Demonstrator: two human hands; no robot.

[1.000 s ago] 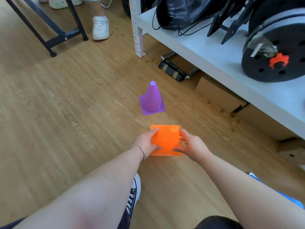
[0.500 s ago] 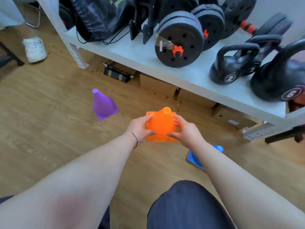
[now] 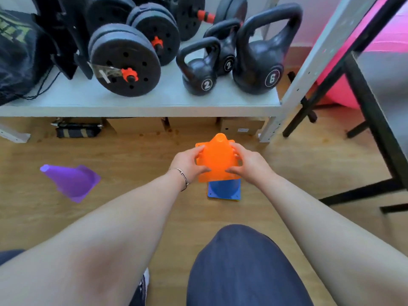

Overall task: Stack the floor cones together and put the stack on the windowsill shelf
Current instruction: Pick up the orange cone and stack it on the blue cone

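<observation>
An orange cone (image 3: 217,159) is held in the air between both hands, tip pointing away from me. My left hand (image 3: 187,162) grips its left side and my right hand (image 3: 247,162) grips its right side. Directly under it a blue cone (image 3: 224,189) stands on the wooden floor, its top hidden by the orange one. A purple cone (image 3: 70,182) stands alone on the floor to the left.
A low white shelf (image 3: 141,104) runs across the back, carrying black dumbbells (image 3: 125,62), kettlebells (image 3: 258,60) and a black bag (image 3: 15,54). Cardboard boxes (image 3: 241,127) sit beneath it. A black table frame (image 3: 373,120) stands at the right. My knee (image 3: 245,266) is below.
I have lifted the orange cone off the floor and carried it to the right, so it now hangs over the blue cone. The view has swung right along the shelf.
</observation>
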